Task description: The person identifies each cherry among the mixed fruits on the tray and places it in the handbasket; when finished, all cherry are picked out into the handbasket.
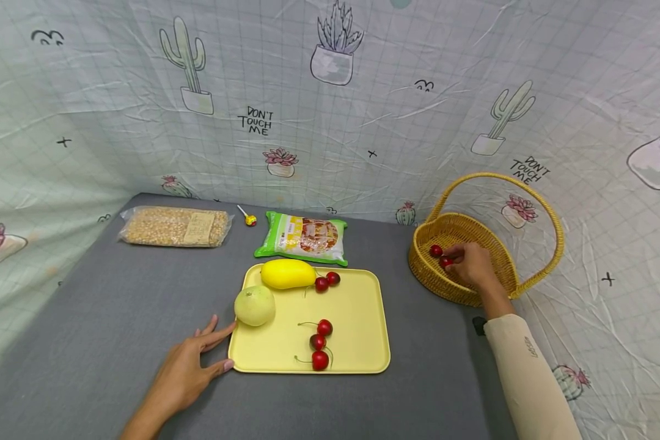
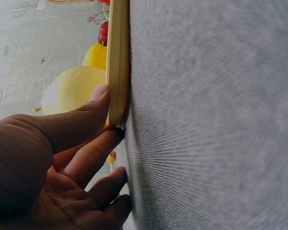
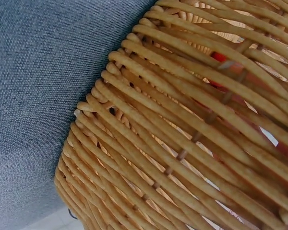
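Note:
A yellow tray (image 1: 357, 318) lies on the grey cloth. My left hand (image 1: 184, 370) touches its left edge with thumb and index finger, the other fingers spread loosely beside it. On the tray are a pale green round fruit (image 1: 255, 305), a yellow mango-like fruit (image 1: 288, 274) and several red cherries (image 1: 320, 360). At the right, my right hand (image 1: 473, 264) reaches into a wicker basket (image 1: 434, 287) and pinches a cherry (image 1: 445, 261) between its fingertips. Another cherry (image 1: 436, 250) lies beside it in the basket. The basket's weave (image 3: 182, 120) mostly hides this hand in the right wrist view.
Behind the tray lies a green-and-white food packet (image 1: 308, 237). A lollipop (image 1: 249, 216) and a clear bag of pale kernels (image 1: 173, 227) are farther left. The basket's tall handle (image 1: 558, 232) arches up near the patterned cloth backdrop (image 1: 363, 134).

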A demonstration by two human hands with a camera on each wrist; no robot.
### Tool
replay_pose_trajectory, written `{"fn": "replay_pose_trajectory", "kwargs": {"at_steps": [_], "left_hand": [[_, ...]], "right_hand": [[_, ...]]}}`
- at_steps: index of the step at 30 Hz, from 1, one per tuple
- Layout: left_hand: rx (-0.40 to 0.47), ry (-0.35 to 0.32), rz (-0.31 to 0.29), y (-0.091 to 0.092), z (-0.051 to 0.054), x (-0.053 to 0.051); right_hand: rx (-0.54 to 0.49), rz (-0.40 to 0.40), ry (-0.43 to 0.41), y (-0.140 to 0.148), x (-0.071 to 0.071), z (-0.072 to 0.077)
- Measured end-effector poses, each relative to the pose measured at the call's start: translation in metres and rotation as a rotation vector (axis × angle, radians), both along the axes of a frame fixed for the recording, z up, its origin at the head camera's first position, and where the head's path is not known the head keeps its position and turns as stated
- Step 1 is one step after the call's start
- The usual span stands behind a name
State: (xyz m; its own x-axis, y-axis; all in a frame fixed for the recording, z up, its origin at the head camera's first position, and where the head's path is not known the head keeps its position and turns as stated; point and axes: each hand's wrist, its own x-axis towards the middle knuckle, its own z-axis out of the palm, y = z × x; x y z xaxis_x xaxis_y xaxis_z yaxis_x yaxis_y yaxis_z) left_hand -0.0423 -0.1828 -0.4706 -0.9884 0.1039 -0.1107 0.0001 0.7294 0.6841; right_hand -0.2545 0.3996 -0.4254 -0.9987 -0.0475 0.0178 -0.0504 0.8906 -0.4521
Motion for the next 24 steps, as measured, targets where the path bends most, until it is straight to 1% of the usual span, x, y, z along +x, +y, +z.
{"fn": "replay_pose_trajectory", "kwargs": {"at_steps": [6, 10, 13, 17, 24], "left_hand": [[0.002, 0.013, 0.003, 0.001, 0.0, 0.001], [0.001, 0.017, 0.0, 0.0, 0.0, 0.001], [0.0, 0.016, -0.002, 0.0, -0.001, 0.001], [0.007, 0.023, -0.004, 0.0, -0.001, 0.001], [0.008, 0.034, -0.005, 0.0, -0.001, 0.002]], "right_hand": [[-0.006, -0.017, 0.05, -0.004, 0.008, 0.007], [-0.02, -0.03, 0.103, -0.008, 0.014, 0.012], [-0.021, -0.034, 0.173, -0.011, 0.018, 0.015], [-0.053, -0.04, 0.272, -0.018, 0.025, 0.019], [-0.113, -0.049, 0.42, -0.044, 0.042, 0.028]]}}
